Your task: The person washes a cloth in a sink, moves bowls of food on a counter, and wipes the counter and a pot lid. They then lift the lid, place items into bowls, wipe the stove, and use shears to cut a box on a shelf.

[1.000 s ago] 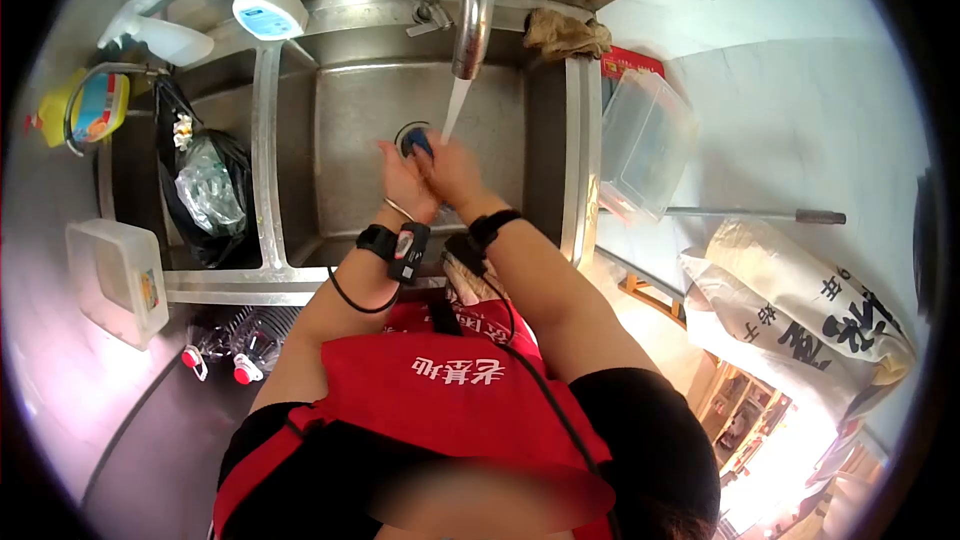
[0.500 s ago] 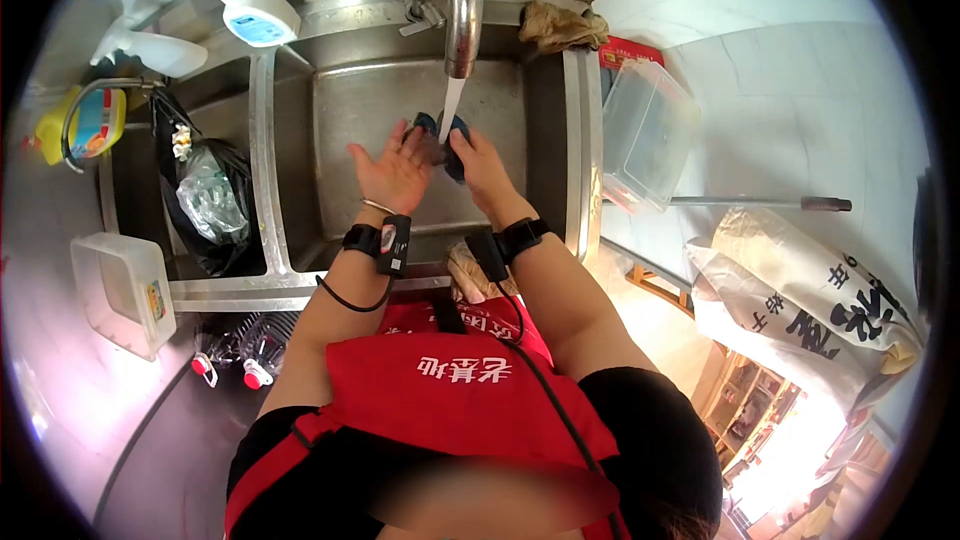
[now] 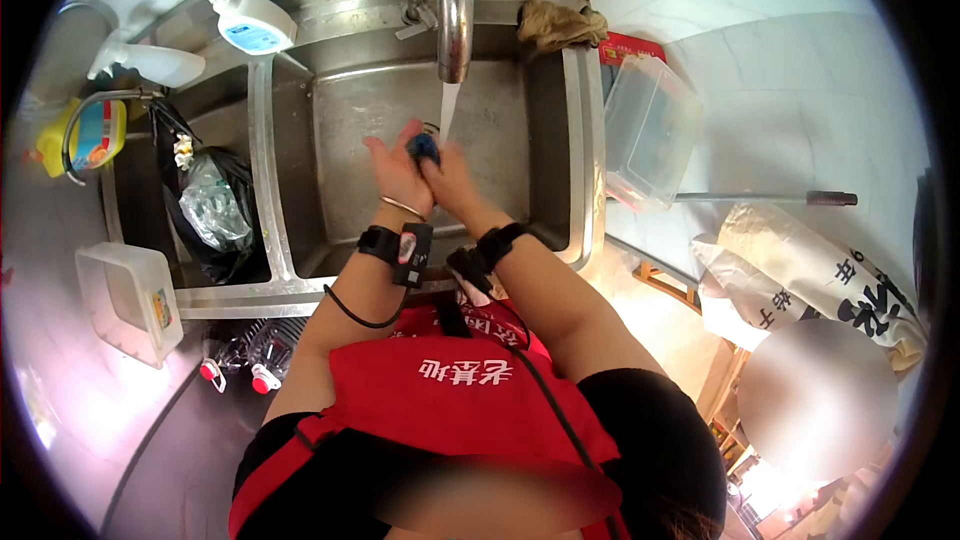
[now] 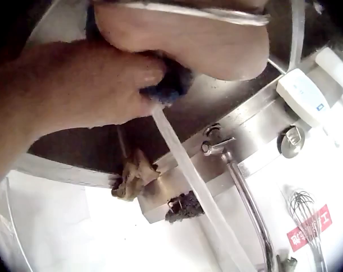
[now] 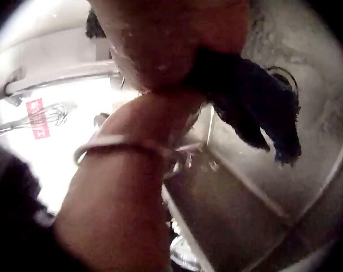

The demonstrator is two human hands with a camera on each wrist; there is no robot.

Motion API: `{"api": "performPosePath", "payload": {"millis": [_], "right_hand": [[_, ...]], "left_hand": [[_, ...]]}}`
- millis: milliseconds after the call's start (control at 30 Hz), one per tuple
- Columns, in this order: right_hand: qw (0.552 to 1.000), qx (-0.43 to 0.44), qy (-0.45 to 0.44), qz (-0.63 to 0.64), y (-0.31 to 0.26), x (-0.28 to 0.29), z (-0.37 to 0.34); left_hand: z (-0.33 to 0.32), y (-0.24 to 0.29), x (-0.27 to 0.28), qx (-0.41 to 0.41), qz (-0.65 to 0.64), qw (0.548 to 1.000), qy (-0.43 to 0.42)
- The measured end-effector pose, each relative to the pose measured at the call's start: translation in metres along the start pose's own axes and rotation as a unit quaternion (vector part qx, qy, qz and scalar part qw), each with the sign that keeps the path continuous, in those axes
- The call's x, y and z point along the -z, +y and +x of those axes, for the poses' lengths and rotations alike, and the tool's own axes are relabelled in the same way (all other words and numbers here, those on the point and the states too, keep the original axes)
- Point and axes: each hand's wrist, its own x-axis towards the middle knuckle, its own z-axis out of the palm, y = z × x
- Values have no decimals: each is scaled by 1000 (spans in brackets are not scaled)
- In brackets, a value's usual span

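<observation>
Over the sink basin [image 3: 345, 100], my right hand [image 3: 455, 183] grips a dark blue cloth [image 3: 424, 148] and presses it against the left hand. My left hand [image 3: 398, 172] lies palm up with its fingers stretched out, a thin bracelet round its wrist. Water from the tap [image 3: 455, 30] falls right at the hands. In the left wrist view, blue cloth [image 4: 170, 88] bulges between the right hand's fingers and the left hand. Loose ends of the cloth [image 5: 268, 105] dangle below the hands in the right wrist view.
Left of a metal divider, a second basin holds a black bag [image 3: 225, 255] with clear plastic. A white bottle [image 3: 248, 22] stands on the back ledge; a brown rag [image 3: 560, 26] drapes the right rear corner. Clear plastic boxes [image 3: 655, 130] [image 3: 125, 290] flank the sink.
Half a second ago the hands were apart, with dark cloth at both under the water. Now they are together again, the right hand pressing the bunched cloth to the left.
</observation>
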Motion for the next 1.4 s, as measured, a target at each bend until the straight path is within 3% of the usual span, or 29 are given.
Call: {"api": "performPosePath", "payload": {"millis": [33, 100, 167, 200, 267, 300, 367, 400, 433, 500, 600, 633, 667, 700, 767, 800, 833, 867, 900, 933, 967, 1000, 1067, 1100, 1167, 1200, 1233, 1300, 1400], "right_hand": [[999, -22, 28, -7, 15, -2, 4], [998, -48, -9, -33, 19, 10, 9], [983, -157, -13, 97, 42, 9, 7], [983, -157, -15, 96, 33, 12, 3], [931, -233, -4, 280, 8, 17, -7], [933, -231, -12, 277, 0, 18, -9], [854, -292, 17, 431, -16, 19, -10], [814, -284, -2, 506, -25, 22, -12], [816, -286, -18, 502, -16, 21, -14], [704, -324, -22, 632, -6, 15, -12], [653, -352, -70, 666, -34, 26, -16], [661, -352, -56, 660, -35, 26, -15], [701, -374, -19, 607, -33, 26, -15], [739, -391, 21, 549, -28, 26, -15], [768, -374, 9, 520, 16, 26, -14], [794, -355, 10, 494, 18, 23, -14], [795, -354, 2, 492, 19, 24, -15], [780, -383, 3, 495, -2, 27, -15], [765, -411, 6, 496, -14, 28, -16], [738, -394, -47, 546, -14, 28, -15], [739, -394, -52, 544, -16, 24, -12], [728, -366, -49, 578, -18, 19, -12], [718, -324, -75, 611, -12, 13, -8], [718, -324, -78, 611, -2, 12, -6], [728, -289, -128, 609, 5, 10, -4], [657, -302, -134, 677, 1, 9, -6], [625, -311, -131, 704, -2, 8, -9], [660, -331, -83, 670, -1, 4, -14], [691, -356, -23, 628, 20, -2, -24]], "left_hand": [[-7, -2, -5, 0, 2, 1000, 0], [-19, -5, -11, 42, -4, 995, -87], [-19, -6, -6, 48, 24, 996, -71], [-16, -5, 7, 50, 89, 992, -68], [-5, -10, 31, 44, 148, 986, -64], [0, -14, 40, 36, 191, 981, -17], [2, -15, 48, 20, 224, 974, 35], [-3, -11, 43, 92, 200, 974, 44], [-7, -8, 41, 161, 175, 970, 52], [-3, -8, 50, 180, 70, 981, -17], [-11, 5, 41, 206, -60, 976, -45], [-6, 3, 44, 197, -104, 974, -50], [-3, 1, 46, 181, -109, 976, -46], [-1, -1, 47, 139, -49, 989, -28], [2, -5, 45, 90, 7, 996, -8], [3, -7, 41, 17, 86, 995, 51], [4, -8, 39, -56, 163, 979, 109], [-3, -6, 30, -149, 232, 958, 79], [-9, -7, 23, -153, 229, 958, 82], [-14, -7, 17, -236, 372, 896, 52], [-20, -8, 14, -310, 505, 805, 23], [-28, -11, 11, -312, 503, 805, 27], [-40, -14, 6, -355, 613, 706, -15], [-47, -13, 2, -357, 612, 705, -13], [-59, -10, -3, -423, 669, 609, -53], [-55, -14, -1, -437, 652, 617, -52], [-54, -15, 0, -435, 651, 620, -53], [-50, -15, -1, -450, 694, 556, -79], [-36, -18, 2, -394, 713, 578, -52]]}}
